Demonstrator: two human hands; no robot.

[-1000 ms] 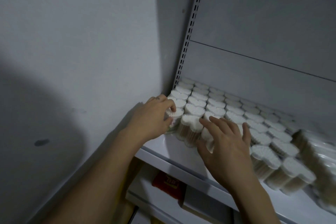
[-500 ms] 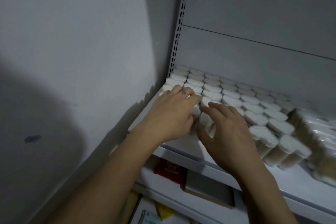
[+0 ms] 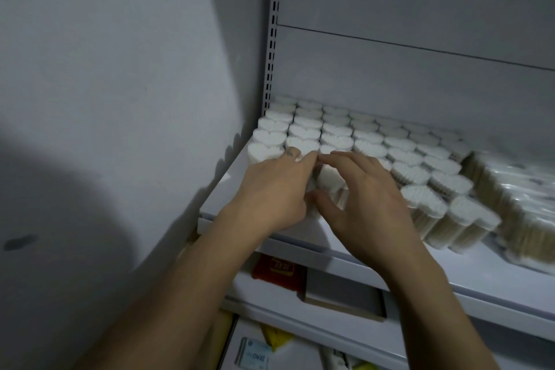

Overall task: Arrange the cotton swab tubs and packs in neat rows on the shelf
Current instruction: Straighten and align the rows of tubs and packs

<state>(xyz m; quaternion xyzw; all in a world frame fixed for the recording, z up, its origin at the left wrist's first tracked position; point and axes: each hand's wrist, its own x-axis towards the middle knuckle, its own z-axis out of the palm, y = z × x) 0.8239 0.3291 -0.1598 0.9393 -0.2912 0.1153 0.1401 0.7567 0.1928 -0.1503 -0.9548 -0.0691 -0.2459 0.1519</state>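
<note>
Several clear heart-shaped cotton swab tubs (image 3: 333, 132) stand upright in rows on the white shelf (image 3: 303, 234), packed against its left back corner. My left hand (image 3: 274, 192) and my right hand (image 3: 366, 189) meet at the front of the left rows, fingers curled around a tub (image 3: 329, 179) between them. The hands hide most of that tub. Wrapped cotton swab packs (image 3: 522, 204) lie at the right of the shelf, beside the tubs.
A slotted metal upright (image 3: 273, 33) runs up the shelf's back left corner beside a plain wall (image 3: 120, 69). On the lower shelf lie a red box (image 3: 279, 270), a grey flat box (image 3: 342, 294) and small packets (image 3: 253, 353).
My left hand has slid right from the leftmost front tub to meet my right hand. Both hands now close on one tub. The view has tilted up a little.
</note>
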